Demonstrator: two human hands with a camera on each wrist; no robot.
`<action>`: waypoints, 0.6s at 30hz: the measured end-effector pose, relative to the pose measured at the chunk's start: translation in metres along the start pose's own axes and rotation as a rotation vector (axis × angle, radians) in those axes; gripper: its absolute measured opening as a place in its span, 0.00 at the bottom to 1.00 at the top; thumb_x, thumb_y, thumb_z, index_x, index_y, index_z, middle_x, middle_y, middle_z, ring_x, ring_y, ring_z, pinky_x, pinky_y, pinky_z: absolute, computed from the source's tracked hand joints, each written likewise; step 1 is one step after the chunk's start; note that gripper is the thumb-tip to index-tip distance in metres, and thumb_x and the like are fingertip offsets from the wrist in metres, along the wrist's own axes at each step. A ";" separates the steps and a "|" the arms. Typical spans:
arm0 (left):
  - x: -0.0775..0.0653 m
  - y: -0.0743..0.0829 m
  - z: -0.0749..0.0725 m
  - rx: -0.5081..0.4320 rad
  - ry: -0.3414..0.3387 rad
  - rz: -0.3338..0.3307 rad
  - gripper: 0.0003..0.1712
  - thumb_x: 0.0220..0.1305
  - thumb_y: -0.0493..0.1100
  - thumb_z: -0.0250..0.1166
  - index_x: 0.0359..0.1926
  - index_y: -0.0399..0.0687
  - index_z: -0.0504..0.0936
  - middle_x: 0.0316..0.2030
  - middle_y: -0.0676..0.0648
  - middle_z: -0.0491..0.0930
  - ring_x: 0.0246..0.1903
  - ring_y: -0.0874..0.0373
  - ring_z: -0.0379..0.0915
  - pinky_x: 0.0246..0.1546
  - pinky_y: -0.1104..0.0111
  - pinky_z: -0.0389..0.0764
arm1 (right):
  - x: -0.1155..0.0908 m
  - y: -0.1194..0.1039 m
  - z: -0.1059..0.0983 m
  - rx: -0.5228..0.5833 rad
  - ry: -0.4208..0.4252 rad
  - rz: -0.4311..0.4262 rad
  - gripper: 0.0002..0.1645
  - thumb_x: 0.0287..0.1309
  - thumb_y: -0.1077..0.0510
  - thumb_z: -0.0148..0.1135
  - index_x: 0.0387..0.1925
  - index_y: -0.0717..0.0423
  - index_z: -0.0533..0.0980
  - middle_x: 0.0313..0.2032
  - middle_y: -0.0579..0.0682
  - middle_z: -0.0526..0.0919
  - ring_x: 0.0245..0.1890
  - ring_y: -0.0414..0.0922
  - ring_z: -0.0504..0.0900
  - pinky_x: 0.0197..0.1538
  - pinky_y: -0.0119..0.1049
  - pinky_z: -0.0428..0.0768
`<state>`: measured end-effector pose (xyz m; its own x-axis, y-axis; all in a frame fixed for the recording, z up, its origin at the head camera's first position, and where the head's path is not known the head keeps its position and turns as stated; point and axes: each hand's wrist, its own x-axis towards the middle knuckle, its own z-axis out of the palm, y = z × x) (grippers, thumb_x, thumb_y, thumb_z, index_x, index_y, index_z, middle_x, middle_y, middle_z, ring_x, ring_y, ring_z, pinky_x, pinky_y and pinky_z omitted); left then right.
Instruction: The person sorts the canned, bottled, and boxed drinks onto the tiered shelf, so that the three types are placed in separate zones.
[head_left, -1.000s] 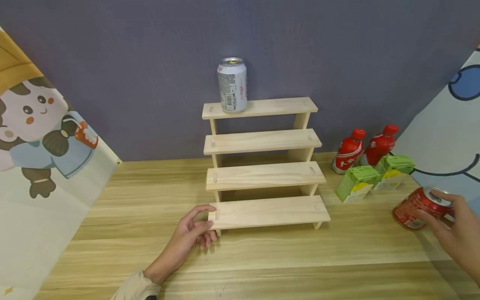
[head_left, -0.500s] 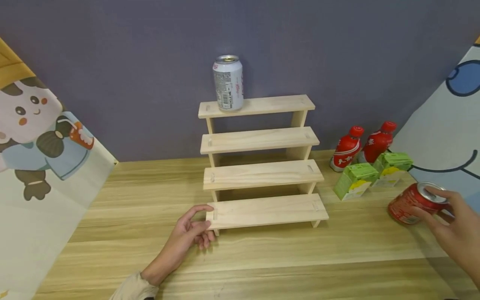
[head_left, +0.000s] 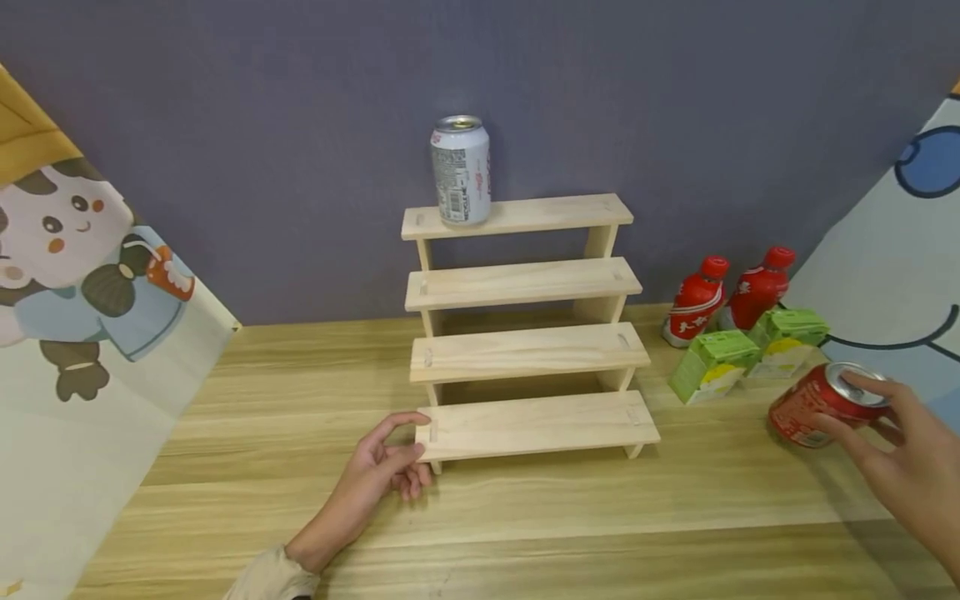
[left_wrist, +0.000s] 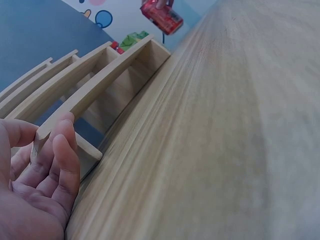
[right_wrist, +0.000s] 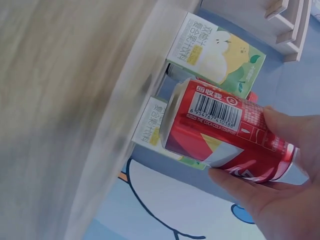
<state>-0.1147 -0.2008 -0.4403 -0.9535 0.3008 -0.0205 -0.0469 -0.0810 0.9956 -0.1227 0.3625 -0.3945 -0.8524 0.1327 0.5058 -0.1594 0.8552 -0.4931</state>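
Observation:
My right hand (head_left: 903,454) grips a red Coca-Cola can (head_left: 806,414) near its top. In the left wrist view the red can (left_wrist: 162,18) hangs tilted above the table; its barcode faces the right wrist camera. My left hand (head_left: 378,467) pinches the left end of the bottom step of a wooden tiered shelf (head_left: 536,427), thumb and forefinger at the board's edge. On the left part of the top step stands a white can (head_left: 461,173), upright.
Behind the red can stand two green juice cartons (head_left: 716,367) and two red-capped bottles (head_left: 696,302), right of the shelf. A dark wall (head_left: 300,167) rises at the back, with cartoon-printed panels (head_left: 885,275) at both sides of the wooden table (head_left: 525,533).
The red can, in my right hand, has shifted a little to the left, toward the shelf, and slightly up. My left hand keeps its hold on the bottom step.

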 end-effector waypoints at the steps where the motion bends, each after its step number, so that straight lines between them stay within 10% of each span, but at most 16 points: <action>1: 0.000 0.000 0.000 -0.002 -0.002 -0.002 0.25 0.74 0.43 0.58 0.67 0.43 0.65 0.25 0.46 0.85 0.22 0.59 0.77 0.23 0.71 0.79 | 0.000 -0.001 -0.001 0.008 0.011 -0.017 0.40 0.59 0.71 0.66 0.70 0.63 0.61 0.65 0.73 0.67 0.66 0.63 0.69 0.69 0.36 0.61; 4: 0.001 -0.001 0.002 -0.012 -0.006 -0.010 0.25 0.74 0.43 0.58 0.67 0.43 0.65 0.25 0.46 0.85 0.22 0.59 0.77 0.23 0.71 0.79 | 0.001 -0.005 -0.004 0.028 0.036 -0.061 0.39 0.58 0.73 0.65 0.70 0.62 0.63 0.64 0.71 0.69 0.69 0.38 0.64 0.67 0.21 0.56; 10: 0.001 0.000 0.003 -0.014 0.000 -0.014 0.26 0.74 0.44 0.58 0.68 0.44 0.65 0.25 0.46 0.85 0.22 0.59 0.77 0.22 0.71 0.79 | 0.007 -0.014 -0.007 0.034 0.019 -0.085 0.41 0.55 0.75 0.67 0.70 0.62 0.63 0.63 0.72 0.70 0.70 0.45 0.65 0.65 0.14 0.53; 15: 0.000 0.001 0.002 -0.013 0.007 -0.016 0.26 0.74 0.44 0.58 0.68 0.44 0.65 0.25 0.46 0.85 0.21 0.59 0.77 0.22 0.71 0.79 | 0.011 -0.022 -0.006 0.061 0.033 -0.146 0.44 0.49 0.78 0.70 0.68 0.64 0.65 0.59 0.73 0.72 0.54 0.09 0.55 0.54 0.05 0.54; 18: 0.000 0.001 0.001 -0.010 0.010 -0.019 0.26 0.74 0.44 0.59 0.68 0.44 0.65 0.25 0.46 0.85 0.21 0.59 0.77 0.22 0.71 0.79 | 0.013 -0.027 -0.006 0.066 0.025 -0.158 0.45 0.49 0.79 0.70 0.68 0.63 0.65 0.60 0.72 0.72 0.55 0.10 0.55 0.54 0.05 0.55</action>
<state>-0.1147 -0.2000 -0.4392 -0.9554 0.2927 -0.0402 -0.0679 -0.0853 0.9940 -0.1266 0.3442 -0.3705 -0.8017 0.0124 0.5976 -0.3237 0.8315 -0.4515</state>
